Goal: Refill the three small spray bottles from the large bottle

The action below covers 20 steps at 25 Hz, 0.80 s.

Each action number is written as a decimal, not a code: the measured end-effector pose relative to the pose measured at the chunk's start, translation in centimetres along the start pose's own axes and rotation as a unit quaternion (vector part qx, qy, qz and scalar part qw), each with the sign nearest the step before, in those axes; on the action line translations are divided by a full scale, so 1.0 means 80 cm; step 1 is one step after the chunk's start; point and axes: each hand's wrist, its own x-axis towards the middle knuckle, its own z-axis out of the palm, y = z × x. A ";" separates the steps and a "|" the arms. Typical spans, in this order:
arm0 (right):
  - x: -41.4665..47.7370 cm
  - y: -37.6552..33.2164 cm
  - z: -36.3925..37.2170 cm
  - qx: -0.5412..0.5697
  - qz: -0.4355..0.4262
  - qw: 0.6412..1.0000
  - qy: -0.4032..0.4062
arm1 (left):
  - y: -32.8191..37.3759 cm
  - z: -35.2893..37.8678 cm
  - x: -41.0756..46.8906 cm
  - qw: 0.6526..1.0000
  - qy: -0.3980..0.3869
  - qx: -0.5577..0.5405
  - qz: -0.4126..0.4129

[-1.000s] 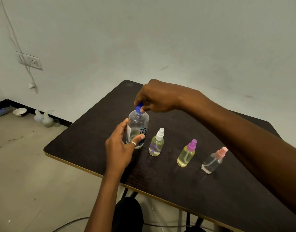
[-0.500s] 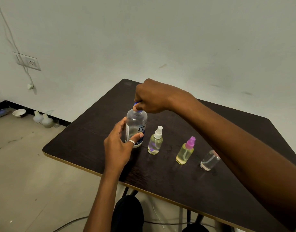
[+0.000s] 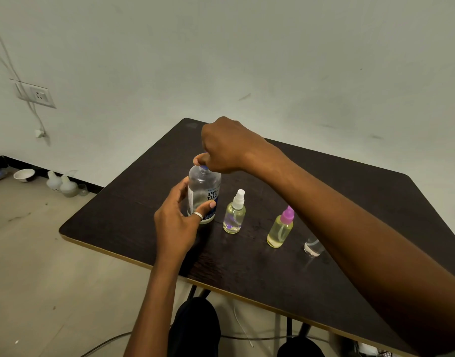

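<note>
The right hand (image 3: 229,145) is curled down over the top of the bottle (image 3: 204,191), its fingers pinching the blue cap (image 3: 204,166), of which only a sliver shows. The left hand (image 3: 177,222) wraps the bottle's lower body, thumb across the label, and holds it upright on the table (image 3: 118,222), towards the left side.

This looks like the cap coming off before any pouring. To do it well, I'd say the left hand should brace firmly but not squeeze, since a clear plastic body like that may spurt once it is open. Only the cap should turn, with the base flat on the wood.

The white sprayer (image 3: 234,215) stands just beside the bottle on its right, top on. The right forearm passes above the purple sprayer (image 3: 280,230) and hides most of the third sprayer (image 3: 312,247). A dropped elbow could tip either one, so that arm is best kept high.
</note>
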 end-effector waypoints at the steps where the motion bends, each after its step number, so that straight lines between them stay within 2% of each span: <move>1: 0.000 -0.001 0.000 -0.005 0.001 1.000 0.005 | 0.000 0.000 0.000 1.000 0.000 0.002 -0.002; 11: -0.005 -0.006 0.008 -0.013 0.015 1.000 0.023 | 0.006 -0.001 -0.001 1.000 0.000 0.020 -0.005; 16: -0.016 0.000 0.009 0.055 0.036 0.998 0.025 | 0.008 -0.003 -0.002 0.999 -0.013 0.027 0.010; 20: -0.029 0.010 0.006 0.062 0.055 0.995 0.053 | 0.005 -0.006 -0.003 0.999 -0.018 0.041 0.030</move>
